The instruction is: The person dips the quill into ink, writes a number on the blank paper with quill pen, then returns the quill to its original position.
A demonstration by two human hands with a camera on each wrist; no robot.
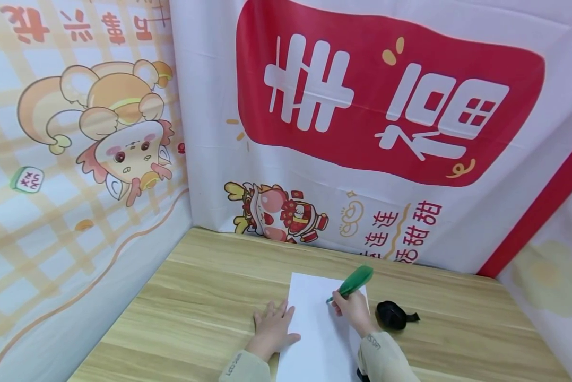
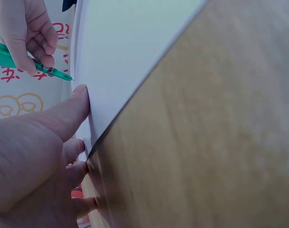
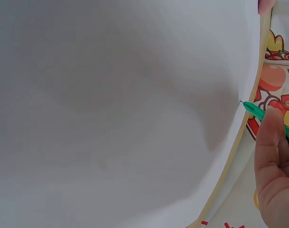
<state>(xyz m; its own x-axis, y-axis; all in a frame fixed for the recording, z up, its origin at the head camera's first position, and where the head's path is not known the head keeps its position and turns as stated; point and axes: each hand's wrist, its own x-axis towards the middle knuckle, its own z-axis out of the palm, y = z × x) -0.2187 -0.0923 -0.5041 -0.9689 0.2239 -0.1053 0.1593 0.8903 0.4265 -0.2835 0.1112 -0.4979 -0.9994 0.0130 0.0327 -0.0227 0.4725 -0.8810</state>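
Note:
A white sheet of paper (image 1: 314, 329) lies on the wooden table. My right hand (image 1: 353, 310) pinches a green pen (image 1: 355, 281) whose upper end is wide and shaped like a leaf or feather. In the right wrist view the pen's thin tip (image 3: 242, 102) points down at the paper; whether it touches I cannot tell. I see no marks on the sheet. With fingers spread, my left hand (image 1: 271, 329) rests at the paper's left edge, its thumb on the sheet and its other fingers mostly on the wood.
Right of the paper lies a black rounded object (image 1: 392, 315) with a short tab. Part of another black thing (image 1: 362, 375) shows beside the right sleeve. Printed cloths (image 1: 209, 159) hang behind and left of the table (image 1: 209, 297).

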